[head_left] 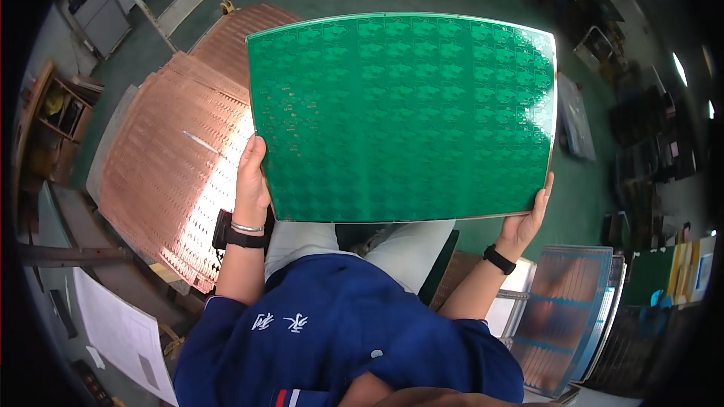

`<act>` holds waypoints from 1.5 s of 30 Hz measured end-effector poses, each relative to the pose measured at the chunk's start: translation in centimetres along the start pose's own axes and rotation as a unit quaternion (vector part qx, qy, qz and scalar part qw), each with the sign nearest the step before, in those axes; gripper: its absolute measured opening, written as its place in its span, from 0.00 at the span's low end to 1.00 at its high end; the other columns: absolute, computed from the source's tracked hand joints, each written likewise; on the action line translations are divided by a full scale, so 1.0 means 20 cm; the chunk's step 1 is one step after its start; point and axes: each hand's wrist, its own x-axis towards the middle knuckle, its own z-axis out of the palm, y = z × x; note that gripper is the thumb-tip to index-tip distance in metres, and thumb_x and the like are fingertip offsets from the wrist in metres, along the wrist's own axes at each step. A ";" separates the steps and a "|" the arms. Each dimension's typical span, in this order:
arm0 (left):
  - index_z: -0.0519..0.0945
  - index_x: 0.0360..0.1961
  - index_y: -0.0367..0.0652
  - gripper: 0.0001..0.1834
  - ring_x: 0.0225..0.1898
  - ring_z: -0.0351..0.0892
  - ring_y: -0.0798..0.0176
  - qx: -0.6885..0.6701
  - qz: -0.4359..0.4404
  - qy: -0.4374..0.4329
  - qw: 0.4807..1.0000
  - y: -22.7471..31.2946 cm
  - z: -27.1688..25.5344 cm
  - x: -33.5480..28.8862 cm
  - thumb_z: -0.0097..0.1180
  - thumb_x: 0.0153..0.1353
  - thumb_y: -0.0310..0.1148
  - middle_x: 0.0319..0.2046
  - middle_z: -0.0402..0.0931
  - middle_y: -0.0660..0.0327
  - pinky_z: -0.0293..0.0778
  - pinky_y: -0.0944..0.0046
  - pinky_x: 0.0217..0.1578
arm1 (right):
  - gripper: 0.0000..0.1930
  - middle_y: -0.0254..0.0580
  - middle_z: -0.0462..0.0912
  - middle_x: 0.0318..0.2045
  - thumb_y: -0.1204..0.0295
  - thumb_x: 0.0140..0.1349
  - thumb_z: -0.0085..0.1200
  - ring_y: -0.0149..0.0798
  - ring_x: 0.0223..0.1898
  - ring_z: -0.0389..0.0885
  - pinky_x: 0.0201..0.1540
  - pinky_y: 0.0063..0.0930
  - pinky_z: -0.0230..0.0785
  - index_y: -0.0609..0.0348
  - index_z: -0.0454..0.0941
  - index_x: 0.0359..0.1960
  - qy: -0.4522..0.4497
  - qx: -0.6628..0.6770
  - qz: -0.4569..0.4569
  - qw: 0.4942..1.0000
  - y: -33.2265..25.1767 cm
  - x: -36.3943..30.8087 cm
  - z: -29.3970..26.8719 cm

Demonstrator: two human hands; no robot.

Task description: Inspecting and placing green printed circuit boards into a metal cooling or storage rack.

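A large green circuit board panel (407,120) is held up in front of me, covered in rows of repeated printed outlines. My left hand (253,169) grips its left edge, thumb on the near face. On the opposite side, my right hand (530,218) holds the lower right corner from beneath and outside, its fingers along the edge. Glare whitens the panel's upper right part. Both hands are closed on the panel, and the fingers behind it are hidden.
Copper-coloured panels (158,151) lie stacked at my left, with a thin white pen-like stick (202,142) on top. Behind them stands a trolley handle (181,7). At the lower right, framed panels (562,309) stand in a rack. A white paper sheet (124,332) is at the lower left.
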 end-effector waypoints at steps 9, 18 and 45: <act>0.71 0.49 0.38 0.15 0.44 0.75 0.65 0.048 0.017 0.024 0.998 0.03 0.02 -0.01 0.45 0.65 0.35 0.44 0.75 0.59 0.73 0.65 0.45 | 0.24 0.49 0.71 0.52 0.72 0.65 0.44 0.36 0.50 0.73 0.52 0.31 0.69 0.63 0.56 0.62 -0.034 -0.126 0.005 0.991 -0.12 -0.01 -0.16; 0.72 0.49 0.39 0.14 0.44 0.74 0.67 0.100 0.029 0.037 0.994 0.07 -0.06 0.02 0.45 0.66 0.35 0.44 0.75 0.60 0.72 0.66 0.45 | 0.23 0.44 0.79 0.38 0.74 0.64 0.46 0.30 0.37 0.79 0.41 0.21 0.74 0.66 0.59 0.60 -0.039 -0.149 -0.019 0.988 -0.15 -0.04 -0.17; 0.70 0.51 0.39 0.18 0.49 0.70 0.67 0.129 0.027 0.048 0.990 0.07 -0.08 0.02 0.42 0.67 0.39 0.47 0.72 0.61 0.66 0.65 0.52 | 0.24 0.43 0.80 0.38 0.68 0.66 0.45 0.28 0.35 0.77 0.38 0.16 0.68 0.68 0.60 0.59 -0.197 -0.058 0.115 0.972 -0.22 0.02 -0.35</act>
